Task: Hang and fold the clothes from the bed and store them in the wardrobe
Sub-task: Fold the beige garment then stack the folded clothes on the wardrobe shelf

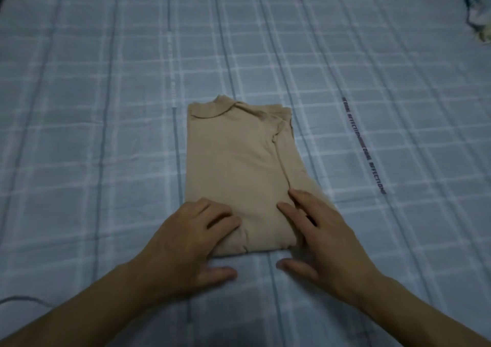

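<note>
From the head view, we look down on a beige top [239, 166] folded into a long narrow panel, lying flat near the middle of the bed [372, 54], collar end away from us and hem end nearest.

Our left hand [191, 243] sits on the near left corner, fingers bent and bunching the cloth, thumb out on the sheet; we judge it to be grasping the hem. Our right hand [316, 237] lies released on the near right corner, fingers straight and pressing, thumb on the sheet.

A bundle of other fabric [478, 9] shows at the far right edge (too blurred to name).

We judge the folding step to be under way: the next move calls for lifting the near end evenly with both hands and carrying it toward the collar. The wardrobe is not in sight.
</note>
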{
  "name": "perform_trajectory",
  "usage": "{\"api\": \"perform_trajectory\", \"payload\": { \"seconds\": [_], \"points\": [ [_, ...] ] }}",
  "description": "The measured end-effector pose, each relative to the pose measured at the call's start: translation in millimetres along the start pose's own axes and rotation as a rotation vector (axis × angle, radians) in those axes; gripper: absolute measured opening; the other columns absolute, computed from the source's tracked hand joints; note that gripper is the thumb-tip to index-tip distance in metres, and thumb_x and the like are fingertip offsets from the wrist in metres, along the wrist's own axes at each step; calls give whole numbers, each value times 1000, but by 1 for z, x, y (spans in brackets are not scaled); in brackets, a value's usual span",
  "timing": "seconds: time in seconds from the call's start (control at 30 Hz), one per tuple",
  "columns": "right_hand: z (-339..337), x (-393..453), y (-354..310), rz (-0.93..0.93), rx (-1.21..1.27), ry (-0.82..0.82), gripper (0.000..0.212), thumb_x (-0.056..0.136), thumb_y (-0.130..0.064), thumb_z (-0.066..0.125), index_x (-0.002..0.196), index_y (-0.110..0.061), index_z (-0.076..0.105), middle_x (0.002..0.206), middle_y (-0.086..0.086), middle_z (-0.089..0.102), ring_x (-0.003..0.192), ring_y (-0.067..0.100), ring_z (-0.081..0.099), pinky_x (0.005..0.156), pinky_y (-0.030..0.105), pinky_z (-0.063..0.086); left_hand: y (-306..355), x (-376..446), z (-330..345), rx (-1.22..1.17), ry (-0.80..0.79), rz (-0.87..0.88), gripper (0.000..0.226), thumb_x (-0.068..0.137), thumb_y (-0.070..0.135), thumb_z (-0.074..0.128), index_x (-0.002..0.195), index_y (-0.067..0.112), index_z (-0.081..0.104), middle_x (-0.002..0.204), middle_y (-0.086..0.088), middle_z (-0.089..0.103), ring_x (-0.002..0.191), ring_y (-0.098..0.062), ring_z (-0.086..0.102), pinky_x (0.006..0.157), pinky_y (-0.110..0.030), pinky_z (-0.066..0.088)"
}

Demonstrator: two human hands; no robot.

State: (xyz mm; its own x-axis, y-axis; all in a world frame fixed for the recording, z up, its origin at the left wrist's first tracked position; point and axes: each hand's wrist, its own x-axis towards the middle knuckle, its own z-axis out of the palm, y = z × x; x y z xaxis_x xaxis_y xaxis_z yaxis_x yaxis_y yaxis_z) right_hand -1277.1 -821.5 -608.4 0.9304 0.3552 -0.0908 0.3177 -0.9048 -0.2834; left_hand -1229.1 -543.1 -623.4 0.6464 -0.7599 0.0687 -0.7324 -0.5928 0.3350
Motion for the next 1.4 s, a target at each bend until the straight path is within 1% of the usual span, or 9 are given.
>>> {"api": "perform_trajectory", "payload": {
  "seconds": [0.13, 0.27, 0.4, 0.5, 0.67, 0.83, 0.93, 1.2, 1.4],
  "points": [
    [16, -5, 4, 28, 42, 96, 79, 73, -45, 81, 141, -17, 51, 149, 12, 44, 133, 31, 47, 106, 44, 43, 10, -4, 2, 100, -53, -21, 60, 70, 36, 75, 124, 10, 63, 118, -8, 64, 99, -29, 61, 81, -37, 53],
    [21, 2, 3, 21, 12, 174, 66, 74, -32, 79, 133, -12, 56, 137, 14, 53, 122, 33, 54, 98, 45, 49, 19, 3, -8, 86, -42, -152, 43, 65, 16, 78, 106, 12, 64, 100, -9, 65, 85, -33, 64, 61, -38, 54],
    [11, 2, -1, 98, 50, 170, 52, 75, -22, 73, 124, -19, 57, 126, 3, 52, 106, 27, 57, 72, 44, 55, 34, 2, -22, 30, 14, -242, 30, 76, 24, 59, 102, 10, 64, 101, -10, 63, 93, -33, 61, 63, -40, 51],
    [-2, -6, -7, 85, 51, 149, 47, 76, -17, 72, 122, -19, 58, 119, 2, 52, 97, 26, 59, 66, 42, 55, 48, -7, -32, -15, 47, -284, 28, 79, 17, 62, 106, 8, 62, 104, -11, 61, 96, -33, 58, 71, -44, 49],
    [-24, -63, -34, 39, 123, 15, 40, 79, -20, 69, 119, -21, 59, 115, -1, 53, 92, 24, 59, 72, 40, 52, 93, -51, -47, -179, -12, -255, 27, 79, 10, 70, 105, 11, 63, 100, -6, 65, 91, -28, 60, 80, -41, 48],
    [-46, -142, -57, -14, 263, -267, 41, 74, -30, 63, 115, -33, 59, 104, -14, 53, 90, 7, 58, 79, 32, 50, 138, -99, -61, -434, -184, -201, 22, 74, 14, 70, 93, 23, 65, 82, 19, 62, 74, 0, 56, 71, -22, 45],
    [-56, -166, -68, -32, 370, -347, 38, 74, -28, 65, 110, -37, 59, 98, -19, 57, 88, 3, 59, 77, 27, 49, 152, -113, -68, -625, -240, -227, 19, 71, 13, 68, 87, 24, 67, 79, 18, 64, 74, -2, 61, 68, -17, 45],
    [-75, -112, -59, -8, 289, -63, 44, 81, -20, 72, 122, -20, 58, 110, -5, 65, 97, 14, 62, 84, 32, 49, 117, -94, -73, -576, 196, -430, 23, 77, 11, 71, 93, 27, 67, 87, 14, 70, 83, -4, 66, 74, -17, 48],
    [-70, -53, -47, 14, 73, -14, 45, 86, -37, 64, 127, -23, 53, 105, -2, 66, 88, 22, 61, 75, 38, 51, 72, -70, -58, -499, 285, -583, 20, 78, 15, 73, 90, 28, 67, 82, 13, 69, 78, -2, 64, 68, -15, 47]
  ]
}}
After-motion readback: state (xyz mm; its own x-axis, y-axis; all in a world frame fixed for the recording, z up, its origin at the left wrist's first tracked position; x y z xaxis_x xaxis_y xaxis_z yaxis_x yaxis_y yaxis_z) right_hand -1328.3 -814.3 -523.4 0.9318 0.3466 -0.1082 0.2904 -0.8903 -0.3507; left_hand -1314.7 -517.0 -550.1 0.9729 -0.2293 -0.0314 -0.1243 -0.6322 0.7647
